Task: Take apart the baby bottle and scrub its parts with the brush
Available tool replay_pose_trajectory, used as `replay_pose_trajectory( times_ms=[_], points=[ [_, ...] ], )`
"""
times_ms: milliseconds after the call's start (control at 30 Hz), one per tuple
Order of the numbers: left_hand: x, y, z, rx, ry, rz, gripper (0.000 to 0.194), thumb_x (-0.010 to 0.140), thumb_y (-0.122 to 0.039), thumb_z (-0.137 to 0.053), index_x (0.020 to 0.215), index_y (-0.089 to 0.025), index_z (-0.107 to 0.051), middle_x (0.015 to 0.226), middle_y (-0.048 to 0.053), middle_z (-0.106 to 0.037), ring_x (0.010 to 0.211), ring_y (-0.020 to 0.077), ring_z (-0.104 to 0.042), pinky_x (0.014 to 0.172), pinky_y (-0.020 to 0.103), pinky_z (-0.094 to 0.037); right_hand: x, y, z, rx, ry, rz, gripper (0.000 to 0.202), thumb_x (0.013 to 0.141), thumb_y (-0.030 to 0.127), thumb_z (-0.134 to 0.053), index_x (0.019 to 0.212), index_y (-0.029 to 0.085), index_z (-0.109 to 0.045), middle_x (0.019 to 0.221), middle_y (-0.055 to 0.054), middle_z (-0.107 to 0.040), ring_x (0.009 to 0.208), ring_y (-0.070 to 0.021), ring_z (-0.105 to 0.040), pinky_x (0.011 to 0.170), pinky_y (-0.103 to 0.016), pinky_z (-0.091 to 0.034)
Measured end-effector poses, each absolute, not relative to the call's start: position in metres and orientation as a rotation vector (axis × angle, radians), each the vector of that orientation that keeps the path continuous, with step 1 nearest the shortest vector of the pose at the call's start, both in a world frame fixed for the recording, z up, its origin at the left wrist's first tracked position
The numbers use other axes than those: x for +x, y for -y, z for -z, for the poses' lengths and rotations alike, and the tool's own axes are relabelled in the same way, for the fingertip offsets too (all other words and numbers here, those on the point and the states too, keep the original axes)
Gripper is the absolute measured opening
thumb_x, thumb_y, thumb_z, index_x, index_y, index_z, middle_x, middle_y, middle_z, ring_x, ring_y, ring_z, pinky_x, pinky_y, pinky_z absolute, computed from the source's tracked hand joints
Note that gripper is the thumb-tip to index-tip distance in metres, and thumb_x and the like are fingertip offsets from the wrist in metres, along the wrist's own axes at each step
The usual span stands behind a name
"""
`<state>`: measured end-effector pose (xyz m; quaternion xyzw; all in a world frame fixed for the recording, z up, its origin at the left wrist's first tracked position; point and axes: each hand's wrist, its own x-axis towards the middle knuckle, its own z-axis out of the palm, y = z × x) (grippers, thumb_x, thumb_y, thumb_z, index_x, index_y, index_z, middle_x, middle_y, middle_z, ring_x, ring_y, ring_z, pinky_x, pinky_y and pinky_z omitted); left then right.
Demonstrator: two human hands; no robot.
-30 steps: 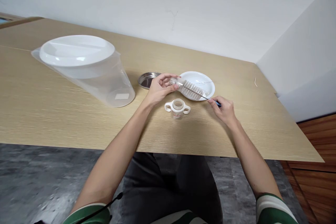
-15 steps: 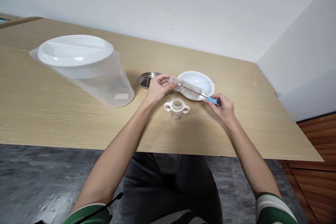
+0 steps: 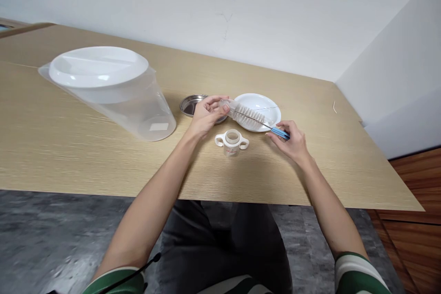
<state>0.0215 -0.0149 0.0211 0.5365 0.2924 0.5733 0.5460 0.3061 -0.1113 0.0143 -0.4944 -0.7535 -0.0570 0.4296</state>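
A bristled brush (image 3: pixel 251 115) with a blue handle (image 3: pixel 280 133) is held level above the table. My right hand (image 3: pixel 292 141) grips the handle. At the brush's other end, my left hand (image 3: pixel 210 114) pinches a small clear piece (image 3: pixel 223 102) around the tip; its exact shape is hard to make out. Behind the brush lies a white oval dish (image 3: pixel 267 101). A round metal tray (image 3: pixel 189 104) is partly hidden by my left hand. Below the brush stands a small cup (image 3: pixel 232 143) with two white handles and an open top.
A large translucent pitcher (image 3: pixel 138 110) with a white lid (image 3: pixel 99 66) stands at the left of the wooden table (image 3: pixel 103 161). A thin white strip (image 3: pixel 334 107) lies at the right. The wall rises behind the table.
Both hands and the brush have stayed nearly in place; my right hand has shifted very slightly left. Nothing was taken hold of or let go.
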Motion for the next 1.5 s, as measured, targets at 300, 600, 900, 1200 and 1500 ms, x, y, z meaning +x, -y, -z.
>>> replay_pose_trajectory(
  times_ms=[300, 600, 900, 1200, 1500],
  points=[
    [0.021, 0.016, -0.021, 1.348, -0.648, -1.378, 0.055, 0.059, -0.041, -0.096, 0.102, -0.018, -0.070, 0.111, 0.013, -0.076, 0.107, 0.0243, -0.072, 0.099, 0.039, -0.058, 0.310, 0.112, -0.023, -1.108, 1.915, 0.183, 0.015, 0.091, 0.037, -0.071, 0.096, 0.022, -0.074, 0.083, -0.005, -0.071, 0.070, -0.0159, -0.064, 0.061, -0.029, -0.050],
    [0.022, 0.019, -0.024, 1.391, -0.603, -1.370, 0.059, 0.057, -0.040, -0.097, 0.103, -0.018, -0.068, 0.116, 0.014, -0.074, 0.111, 0.0258, -0.071, 0.099, 0.039, -0.058, 0.310, 0.109, -0.020, -1.141, 1.893, 0.184, 0.023, 0.095, 0.041, -0.065, 0.094, 0.021, -0.077, 0.078, -0.005, -0.069, 0.065, -0.0148, -0.061, 0.058, -0.029, -0.046],
    [0.023, 0.018, -0.025, 1.372, -0.686, -1.361, 0.056, 0.061, -0.046, -0.094, 0.103, -0.017, -0.070, 0.108, 0.012, -0.075, 0.102, 0.0240, -0.072, 0.092, 0.036, -0.060, 0.308, 0.111, -0.016, -1.198, 1.891, 0.163, 0.029, 0.090, 0.048, -0.070, 0.102, 0.022, -0.072, 0.071, -0.001, -0.067, 0.060, -0.0144, -0.060, 0.057, -0.028, -0.046],
    [0.023, 0.016, -0.023, 1.307, -0.874, -1.371, 0.049, 0.066, -0.055, -0.089, 0.090, -0.016, -0.070, 0.082, 0.007, -0.073, 0.072, 0.0160, -0.068, 0.066, 0.027, -0.057, 0.305, 0.110, -0.016, -1.146, 1.925, 0.187, 0.016, 0.091, 0.039, -0.070, 0.093, 0.023, -0.068, 0.081, -0.004, -0.072, 0.069, -0.0160, -0.065, 0.061, -0.029, -0.050],
    [0.022, 0.018, -0.023, 1.406, -0.719, -1.374, 0.057, 0.061, -0.042, -0.094, 0.106, -0.017, -0.068, 0.113, 0.015, -0.074, 0.108, 0.0267, -0.071, 0.096, 0.040, -0.058, 0.307, 0.110, -0.023, -1.167, 1.842, 0.170, 0.018, 0.092, 0.041, -0.069, 0.090, 0.023, -0.072, 0.084, -0.006, -0.067, 0.072, -0.0172, -0.061, 0.055, -0.030, -0.048]
  ],
)
